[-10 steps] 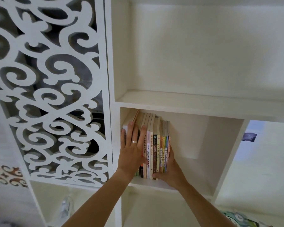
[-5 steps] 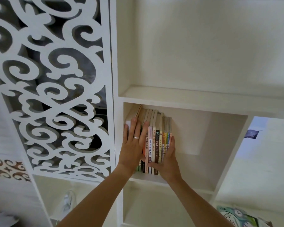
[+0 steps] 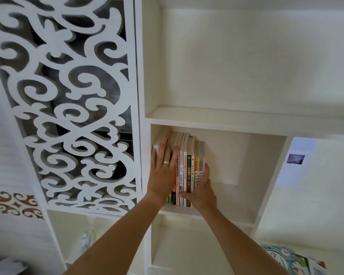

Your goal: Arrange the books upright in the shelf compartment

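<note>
The books (image 3: 189, 171) stood in a tight row at the left end of the shelf compartment (image 3: 246, 161), against its left wall, with their spines to the front. The right part of the compartment floor had nothing on it.

The step in hand seemed to be the squaring of the row. To do it well, I think the push on the spines should be even and go straight toward the back wall, so that no book slides deeper than its neighbours. The side pressure should be kept until the row stands alone, because the thin books at the right end have no support and could lean or fall into the free space. The two books nearest the left wall already looked a little tilted at the top, so they may need a small correction.

The left hand (image 3: 163, 171) lay flat on the spines of the left books, its fingers straight and pointing up, a ring (image 3: 166, 162) on one finger; it pressed and did not grasp. The right hand (image 3: 202, 187) was set against the right end of the row, with the fingers extended up along the last book and the thumb stretched across the lower spines. Both forearms reached up from below.
</note>
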